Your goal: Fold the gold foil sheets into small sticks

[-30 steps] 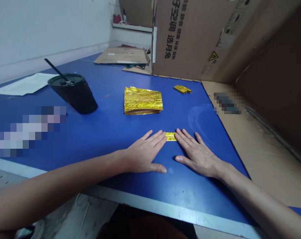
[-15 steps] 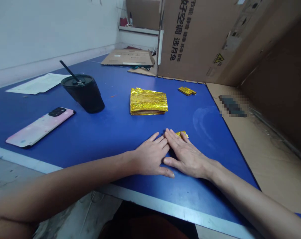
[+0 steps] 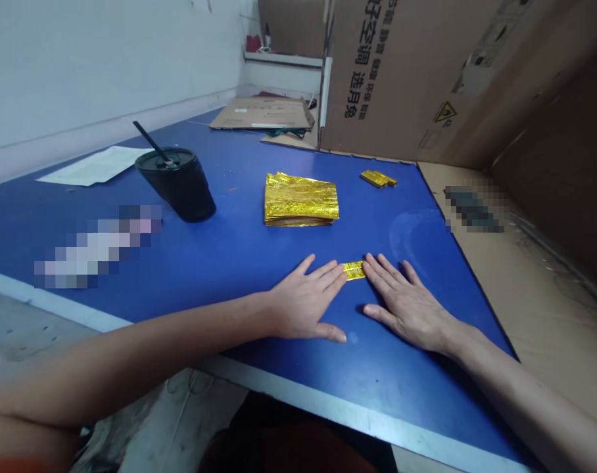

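A narrow strip of gold foil paper [image 3: 354,270] lies flat on the blue tabletop, its two ends covered by fingers. My left hand [image 3: 308,299] rests palm down with fingers outstretched, the fingertips on the strip's left end. Over the right end lie the fingertips of my right hand [image 3: 407,302], also flat with the thumb spread apart. Beyond them sits a thick stack of gold foil sheets [image 3: 301,199]. Farther right is a small pile of folded gold strips [image 3: 379,179].
A black cup with a straw [image 3: 180,187] stands at the left. Near it are a pixelated object [image 3: 98,249] and a white paper sheet [image 3: 94,165]. Flat cardboard [image 3: 262,113] lies at the back, and a large cardboard box [image 3: 392,85] rises behind the table.
My right hand has slid rightward along the gold strip, away from my left hand, uncovering its middle. The left hand stays in nearly the same place. The view has shifted slightly.
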Demonstrator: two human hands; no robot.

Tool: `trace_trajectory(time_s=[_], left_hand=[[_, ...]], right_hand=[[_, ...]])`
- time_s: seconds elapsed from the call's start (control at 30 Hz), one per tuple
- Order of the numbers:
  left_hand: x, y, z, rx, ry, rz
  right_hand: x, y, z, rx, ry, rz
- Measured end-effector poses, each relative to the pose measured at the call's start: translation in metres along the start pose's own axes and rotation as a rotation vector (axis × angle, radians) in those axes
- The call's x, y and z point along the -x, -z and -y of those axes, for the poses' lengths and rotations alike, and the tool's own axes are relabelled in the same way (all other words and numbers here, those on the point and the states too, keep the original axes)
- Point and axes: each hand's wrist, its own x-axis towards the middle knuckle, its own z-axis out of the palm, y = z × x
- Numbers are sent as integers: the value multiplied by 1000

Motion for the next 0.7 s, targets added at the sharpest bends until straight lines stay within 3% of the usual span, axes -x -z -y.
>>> trace_trajectory(time_s=[0.2,0.33,0.43,0.5,0.7], left_hand=[[-9,12,25,-14,6,78],[-30,17,1,22,77,26],[-48,9,-24,117,56,32],[-53,1,-29,161,72,51],[-29,-6,1,117,73,106]], right_hand=[[1,-4,10,14,-8,-72],[0,-6,10,13,-10,-74],[0,-5,10,5,-15,-33],[0,-4,11,4,-28,-9],[-1,1,13,5,-54,16]])
